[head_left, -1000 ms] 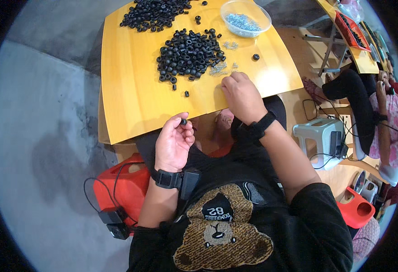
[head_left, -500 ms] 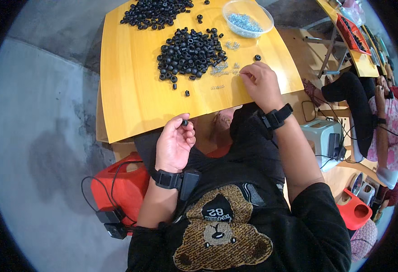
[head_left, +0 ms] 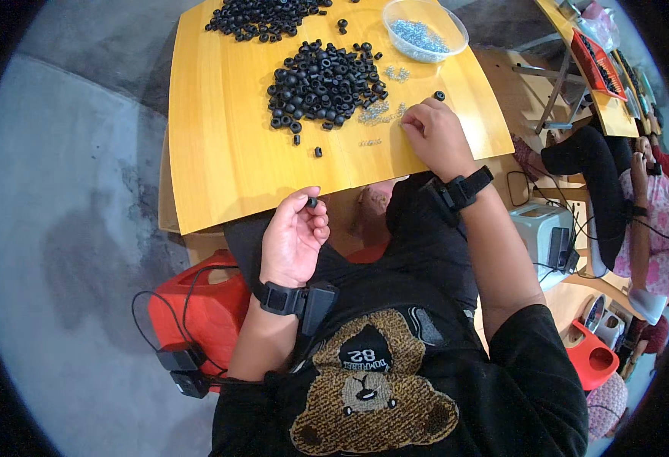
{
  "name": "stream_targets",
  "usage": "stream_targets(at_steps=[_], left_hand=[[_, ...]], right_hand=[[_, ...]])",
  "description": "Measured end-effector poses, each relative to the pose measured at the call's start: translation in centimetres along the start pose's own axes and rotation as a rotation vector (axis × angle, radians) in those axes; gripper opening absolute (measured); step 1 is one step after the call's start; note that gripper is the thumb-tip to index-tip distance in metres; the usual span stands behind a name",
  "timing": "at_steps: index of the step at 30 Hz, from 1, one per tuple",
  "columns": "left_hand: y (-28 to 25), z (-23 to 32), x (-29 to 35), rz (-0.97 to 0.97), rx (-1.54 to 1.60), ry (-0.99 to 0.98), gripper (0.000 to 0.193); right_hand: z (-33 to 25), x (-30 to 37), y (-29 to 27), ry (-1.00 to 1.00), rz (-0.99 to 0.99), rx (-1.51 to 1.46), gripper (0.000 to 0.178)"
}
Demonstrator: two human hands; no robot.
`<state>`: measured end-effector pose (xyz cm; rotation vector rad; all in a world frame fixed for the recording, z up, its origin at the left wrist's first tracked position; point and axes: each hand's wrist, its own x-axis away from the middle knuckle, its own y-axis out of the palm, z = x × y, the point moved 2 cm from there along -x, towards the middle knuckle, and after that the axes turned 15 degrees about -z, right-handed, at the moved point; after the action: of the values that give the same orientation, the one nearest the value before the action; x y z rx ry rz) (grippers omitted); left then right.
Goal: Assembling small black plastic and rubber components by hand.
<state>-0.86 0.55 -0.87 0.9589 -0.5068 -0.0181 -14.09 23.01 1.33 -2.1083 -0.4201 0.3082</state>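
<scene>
My left hand (head_left: 295, 240), palm up just off the table's near edge, pinches a small black plastic cord-lock piece (head_left: 311, 202) between thumb and fingers. On the tabletop, my right hand (head_left: 439, 137) has its fingertips pressed together beside the scattered small silver springs (head_left: 378, 114). Whatever those fingertips hold, if anything, is too small to make out. Left of the springs lies a heap of black cord-lock pieces (head_left: 323, 84), some round and hollow, some small cylinders. One loose black ring-like piece (head_left: 439, 96) lies just beyond my right hand.
A clear plastic bowl (head_left: 462, 44) of bluish-silver springs stands at the far right of the yellow table (head_left: 220, 137). Another black heap (head_left: 262, 19) is at the far edge. A red stool (head_left: 197, 305) is at my left. Another person (head_left: 639, 190) sits at the right.
The table and its contents appear slightly shifted in the picture as the view moves. My left hand keeps the black piece; my right hand stays pinched by the springs.
</scene>
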Motion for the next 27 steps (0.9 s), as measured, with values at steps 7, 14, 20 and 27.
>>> stream_targets(at_steps=[7,14,20,27], left_hand=[[0.0,0.1,0.2,-0.019,0.0,-0.002,0.023],[0.6,0.1,0.3,-0.168,-0.046,0.051,0.021],[0.8,-0.1,0.6,-0.277,-0.005,0.087,0.021],[1.3,-0.2,0.9,-0.332,0.056,0.116,0.02]], right_hand=[[0.1,0.6,0.1,-0.024,0.016,0.012,0.009],[0.4,1.0,0.0,-0.022,-0.011,-0.067,0.008],[0.9,0.6,0.1,-0.044,-0.044,-0.05,0.009],[-0.4,1.8,-0.5,-0.055,0.035,-0.145,0.009]])
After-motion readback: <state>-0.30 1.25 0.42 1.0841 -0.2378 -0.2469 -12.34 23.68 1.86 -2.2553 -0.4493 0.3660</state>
